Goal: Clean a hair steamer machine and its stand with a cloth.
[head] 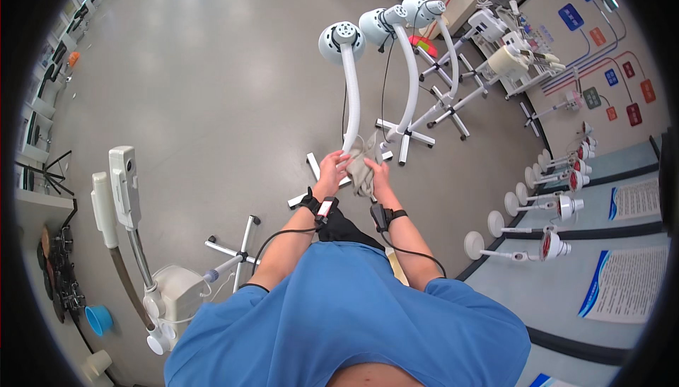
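A crumpled beige-grey cloth (pixel 363 170) hangs between my two hands, in front of my body. My right hand (pixel 377 174) grips its right side with the thumb on top. My left hand (pixel 334 168) is at the cloth's left edge, fingers extended and close to the lower part of a white flexible lamp arm (pixel 350 100); whether it grips the cloth or touches the arm cannot be told. That arm rises to a rounded white lamp head (pixel 342 42). Both wrists carry strapped devices with black cables.
More white lamps (pixel 379 25) on wheeled stands are ahead to the right. At my left stands a white two-armed device (pixel 177 291) with a wheeled base (pixel 242 256) nearby. A blue bucket (pixel 99 319) lies at far left. Red-faced lamps (pixel 551 245) line the right wall.
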`<state>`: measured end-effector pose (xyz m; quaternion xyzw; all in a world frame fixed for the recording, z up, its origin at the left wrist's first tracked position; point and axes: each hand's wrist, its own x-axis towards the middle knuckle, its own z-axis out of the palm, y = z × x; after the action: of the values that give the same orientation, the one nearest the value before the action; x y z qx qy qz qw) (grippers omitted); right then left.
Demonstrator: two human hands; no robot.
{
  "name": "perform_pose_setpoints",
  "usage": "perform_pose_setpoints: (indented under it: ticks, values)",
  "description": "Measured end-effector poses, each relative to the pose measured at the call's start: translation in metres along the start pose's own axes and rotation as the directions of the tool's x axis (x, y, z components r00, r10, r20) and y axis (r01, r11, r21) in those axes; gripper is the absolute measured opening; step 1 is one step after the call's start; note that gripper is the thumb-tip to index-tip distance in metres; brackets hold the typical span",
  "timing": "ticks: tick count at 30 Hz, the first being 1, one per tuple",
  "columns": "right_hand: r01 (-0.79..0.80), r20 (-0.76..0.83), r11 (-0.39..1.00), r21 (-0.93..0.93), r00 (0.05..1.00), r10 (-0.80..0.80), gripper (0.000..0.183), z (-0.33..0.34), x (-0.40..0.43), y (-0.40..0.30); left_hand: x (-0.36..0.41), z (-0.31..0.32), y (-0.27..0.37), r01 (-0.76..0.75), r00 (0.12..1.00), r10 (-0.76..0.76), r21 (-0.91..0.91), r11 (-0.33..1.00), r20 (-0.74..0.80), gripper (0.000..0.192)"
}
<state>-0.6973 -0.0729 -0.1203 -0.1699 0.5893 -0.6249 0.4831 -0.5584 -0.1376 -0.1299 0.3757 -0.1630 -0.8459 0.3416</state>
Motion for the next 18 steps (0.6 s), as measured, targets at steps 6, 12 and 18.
perform_pose_setpoints:
  ticks: [6,12,18]
  values:
    - [0.334,-0.091,0.899,-0.284,0.924,-0.372,0.029,0.036,0.088,-0.080,0.057,0.019,0.029,0.074,0.986,0.009,0.486,0.871,-0.166,0.058]
    - [0.446,0.147,0.602,-0.662,0.866,-0.479,0.036,0.093,0.178,-0.135,0.090,0.019,-0.001,-0.052,0.994,0.103,0.674,0.736,-0.037,0.055]
    - [0.471,0.318,0.548,-0.691,0.879,-0.354,0.047,0.133,0.244,-0.122,0.088,0.024,-0.012,-0.070,0.977,0.210,0.864,0.498,-0.043,0.044]
